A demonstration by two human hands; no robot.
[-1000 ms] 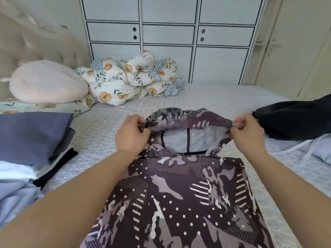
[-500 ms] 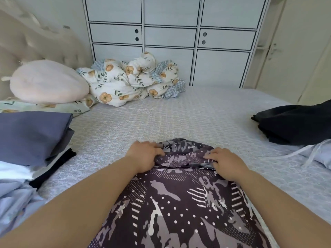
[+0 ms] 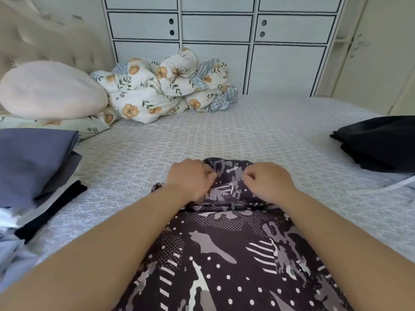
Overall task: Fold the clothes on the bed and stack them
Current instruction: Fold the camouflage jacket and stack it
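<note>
Far left edge of frame: stack of folded clothes (image 3: pixel 33 162) on the bed (image 3: pixel 224 140), blue-grey piece on top, black and pale blue layers under it, lowest part blurred. Upper left: pinkish round pillow (image 3: pixel 49 90) on a floral pillowcase, padded headboard behind. Upper centre: crumpled floral quilt (image 3: pixel 166 86) with blue check patches, bunched against white wardrobe (image 3: pixel 215 41) doors.

Centre, lower half of frame: patterned jacket (image 3: pixel 224 254) lying flat on the bed, running from the bottom edge up to mid-frame. Dark brown/black fabric, grey camo blotches, white dots and white stripes. Its top part is folded down on itself in a rumpled bump; a small zipper pull shows at the fold line between the wrists.

Left hand (image 3: pixel 190 179) on the left of the folded top, fingers curled, pinching the fabric edge; fingertips slightly blurred. Right hand (image 3: pixel 268 181) just beside it on the right, fingers curled, pinching a bit of the same fabric. The hands are near each other, not touching. Both bare forearms lie over the jacket.

Right edge, mid-height: black garment (image 3: pixel 379 142) in a loose heap on the bed, a white strap under it.
</note>
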